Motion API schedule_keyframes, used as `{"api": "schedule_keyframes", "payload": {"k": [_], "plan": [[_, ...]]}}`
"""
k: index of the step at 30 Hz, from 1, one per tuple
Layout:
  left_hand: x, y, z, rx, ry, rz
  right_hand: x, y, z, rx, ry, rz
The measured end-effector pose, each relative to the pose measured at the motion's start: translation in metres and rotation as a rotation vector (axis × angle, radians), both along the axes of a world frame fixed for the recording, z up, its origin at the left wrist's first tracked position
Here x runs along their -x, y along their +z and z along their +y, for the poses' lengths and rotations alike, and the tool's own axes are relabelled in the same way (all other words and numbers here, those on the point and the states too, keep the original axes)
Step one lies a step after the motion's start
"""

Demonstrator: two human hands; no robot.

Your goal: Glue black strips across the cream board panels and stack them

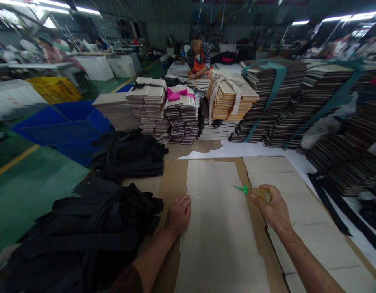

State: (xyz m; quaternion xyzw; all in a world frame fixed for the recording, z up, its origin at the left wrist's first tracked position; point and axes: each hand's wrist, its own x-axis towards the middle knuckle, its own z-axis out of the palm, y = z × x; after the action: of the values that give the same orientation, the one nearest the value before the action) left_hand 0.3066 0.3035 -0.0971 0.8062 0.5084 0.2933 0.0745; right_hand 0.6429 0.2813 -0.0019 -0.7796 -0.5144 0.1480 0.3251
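Hands: two; the left hand [178,213] is empty, fingers together and slightly bent, resting on the left edge of the middle boards; the right hand [276,207] grasps a squeeze bottle.
Squeeze bottle [262,195]: one, translucent and amber, held tilted between thumb and fingers, its green nozzle [242,189] pointing left over the right edge of the middle boards.
Middle boards [216,211]: one beige column running away from the person, between the hands; how many pieces cannot be told.
Right-hand boards [309,219]: a second beige column, at least five pieces, partly behind the right forearm.
Black strip bundles: two on the left, a far one [129,156] and a larger near one [93,236].
Loose black strips [331,203]: at least two, at the right.
Tied stacks: one pale with a black tie [148,85], one with a pink tie [177,94], one orange-edged with a cream tie [237,95], and two tall dark stacks [276,106] with teal bands.
Markings: reddish marks on the white sack [14,97] at far left, too blurred to read.
Counter [172,175]: brown surface, with a torn-edged white sheet [236,150] under the stacks' near side.
Containers: one blue bin [66,130] and one yellow crate [55,87], left of the counter.
Room: workshop with green floor [15,215], yellow floor line [15,160] and lit tube lamps [88,10]; one person in an orange apron [200,63] stands beyond the stacks, others blurred farther off.
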Motion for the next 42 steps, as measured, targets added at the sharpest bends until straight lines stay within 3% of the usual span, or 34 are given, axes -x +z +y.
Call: {"api": "schedule_keyframes", "payload": {"k": [4,10,18,28,34,42], "plan": [[-0.001,0.003,0.024,0.003,0.050,-0.007,-0.002,-0.001,0.021,-0.050,-0.010,0.078],[-0.005,-0.001,0.050,0.074,0.038,0.055,0.004,-0.008,0.061,0.006,0.103,-0.134],[-0.004,-0.005,0.047,0.125,0.063,0.086,0.013,-0.017,0.083,0.096,0.177,-0.261],[-0.006,-0.004,0.047,0.126,0.071,0.090,0.011,0.002,0.105,0.164,0.261,-0.399],[-0.006,-0.006,0.047,0.120,0.073,0.083,-0.003,0.005,0.103,0.192,0.291,-0.374],[-0.006,-0.007,0.047,0.109,0.069,0.081,0.006,-0.007,0.098,0.151,0.262,-0.307]]}}
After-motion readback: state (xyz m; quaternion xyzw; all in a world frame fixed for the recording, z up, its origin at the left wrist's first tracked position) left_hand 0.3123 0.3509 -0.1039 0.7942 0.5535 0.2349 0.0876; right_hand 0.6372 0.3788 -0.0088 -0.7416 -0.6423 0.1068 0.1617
